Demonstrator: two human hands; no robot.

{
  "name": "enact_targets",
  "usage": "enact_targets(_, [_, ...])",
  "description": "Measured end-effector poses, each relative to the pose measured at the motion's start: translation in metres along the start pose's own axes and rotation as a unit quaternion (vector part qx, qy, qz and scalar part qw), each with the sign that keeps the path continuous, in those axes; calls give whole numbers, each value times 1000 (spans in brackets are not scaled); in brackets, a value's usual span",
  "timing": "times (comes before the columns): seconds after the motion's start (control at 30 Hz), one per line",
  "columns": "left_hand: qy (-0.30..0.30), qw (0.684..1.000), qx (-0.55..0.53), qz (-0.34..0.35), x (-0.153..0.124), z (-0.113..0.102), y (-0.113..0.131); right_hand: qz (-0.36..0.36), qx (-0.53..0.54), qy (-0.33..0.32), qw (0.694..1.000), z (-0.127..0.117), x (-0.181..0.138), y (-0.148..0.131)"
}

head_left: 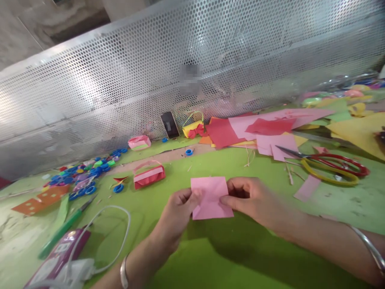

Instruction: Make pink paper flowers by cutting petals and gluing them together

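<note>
A small rectangle of pink paper (210,196) is held up above the green table, a faint crease running across it. My left hand (179,212) pinches its left edge, thumb on the face towards me. On the right edge, my right hand (251,198) grips it between thumb and fingers; the fingertips behind the paper are hidden. Beyond my left hand stands a small red paper bag (149,176) with a pink band and handle. Scissors (327,162) with red and yellow handles lie open to the right of my right hand.
Sheets of red and pink paper (225,130) spread at the back right. Several bottle caps (90,172) are heaped at left, near a green-handled knife (64,228) and a white cable (128,228). A phone (170,124) leans against the perforated metal panel (135,80).
</note>
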State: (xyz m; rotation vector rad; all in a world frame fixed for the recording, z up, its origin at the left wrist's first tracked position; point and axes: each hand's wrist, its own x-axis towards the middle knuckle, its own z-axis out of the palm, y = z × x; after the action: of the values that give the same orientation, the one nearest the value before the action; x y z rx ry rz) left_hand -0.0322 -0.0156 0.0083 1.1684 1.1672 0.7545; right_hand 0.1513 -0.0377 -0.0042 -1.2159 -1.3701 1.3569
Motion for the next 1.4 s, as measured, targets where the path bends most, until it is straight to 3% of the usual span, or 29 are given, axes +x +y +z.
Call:
enact_targets(0.07, [-13,994,-86,-58,1,0,-1,-2,4,-5,1000,-1,1,1])
enact_targets(0.13, [-21,992,-108,-69,2,-1,-2,-4,7,-1,1000,-1,1,1])
enact_targets(0.37, [-12,999,20,33,0,0,2,-5,5,34,999,-2,4,3])
enact_targets(0.67, [2,996,74,41,2,-1,1,-4,-16,58,998,-7,8,10])
enact_targets(1.13, [19,998,-10,59,-3,1,3,-10,-14,73,997,-7,6,8])
enact_targets(1.3, [-32,988,-151,2,0,-4,2,6,47,92,995,-7,6,3])
enact_targets(1.4, [-54,990,-127,-41,0,-4,3,15,64,102,993,-6,7,5])
